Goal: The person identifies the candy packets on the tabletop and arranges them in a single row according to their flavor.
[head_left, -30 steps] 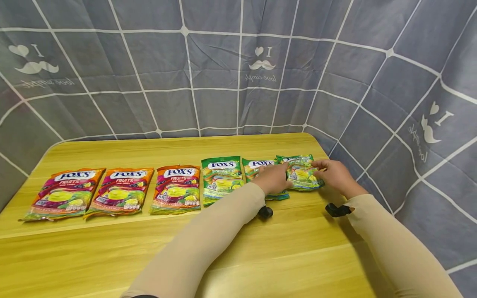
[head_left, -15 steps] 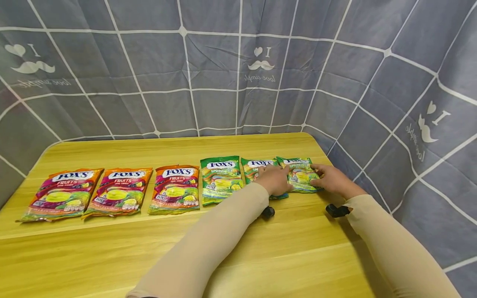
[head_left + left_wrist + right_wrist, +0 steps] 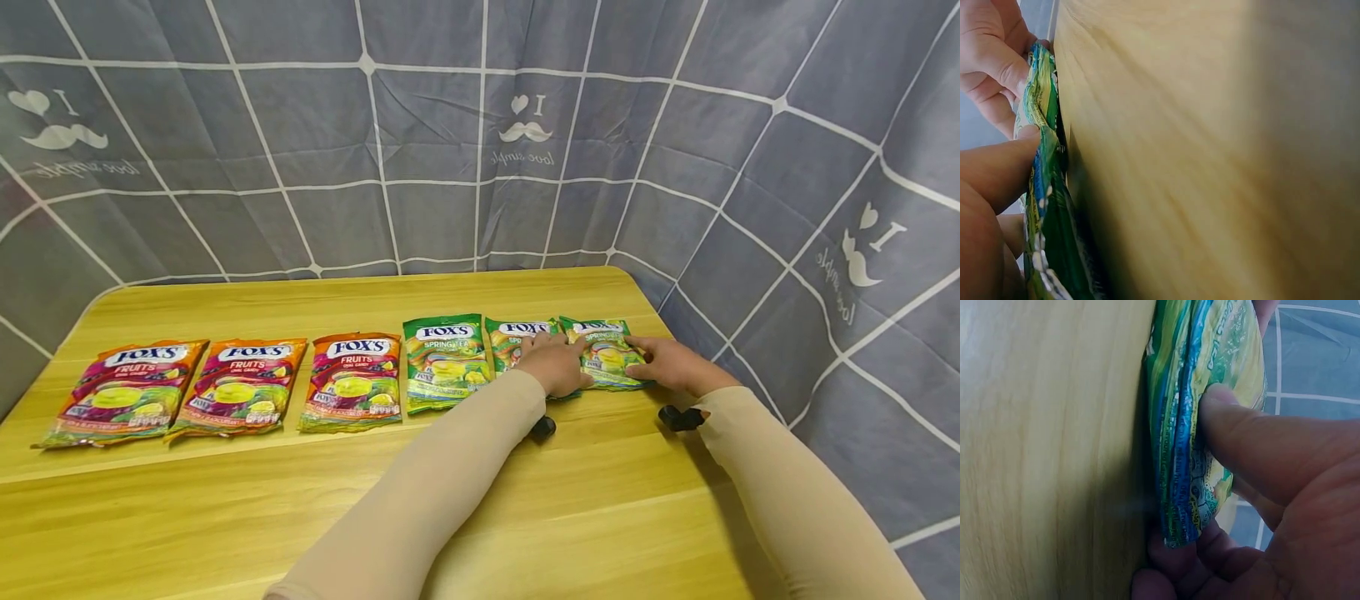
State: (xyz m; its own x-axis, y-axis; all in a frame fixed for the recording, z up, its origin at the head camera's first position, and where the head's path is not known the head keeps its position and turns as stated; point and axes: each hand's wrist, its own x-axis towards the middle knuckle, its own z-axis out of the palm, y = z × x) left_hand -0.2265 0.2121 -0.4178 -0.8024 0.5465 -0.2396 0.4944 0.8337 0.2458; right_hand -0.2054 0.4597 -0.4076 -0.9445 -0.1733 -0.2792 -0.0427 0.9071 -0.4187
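Observation:
Three green Spring Tea candy bags lie side by side on the right of the table. My left hand point(image 3: 553, 364) rests over the middle green bag point(image 3: 502, 337), fingers spread, covering much of it. Its thumb point(image 3: 1004, 165) touches a green bag's edge in the left wrist view. My right hand point(image 3: 675, 365) holds the right side of the rightmost green candy bag point(image 3: 603, 358). In the right wrist view, the right thumb point(image 3: 1241, 434) presses the bag's front while the other fingers curl at its edge. The leftmost green bag point(image 3: 444, 367) lies flat beside them.
Three orange-and-purple Fruits candy bags, among them the nearest one point(image 3: 352, 383), lie in a row to the left on the wooden table point(image 3: 225, 517). A grey checked curtain point(image 3: 435, 125) surrounds the table's back and sides.
The rightmost green bag has shifted slightly toward me and lies straighter and flatter. My left fingers have spread over the middle bag; the right hand stays at the rightmost bag's side.

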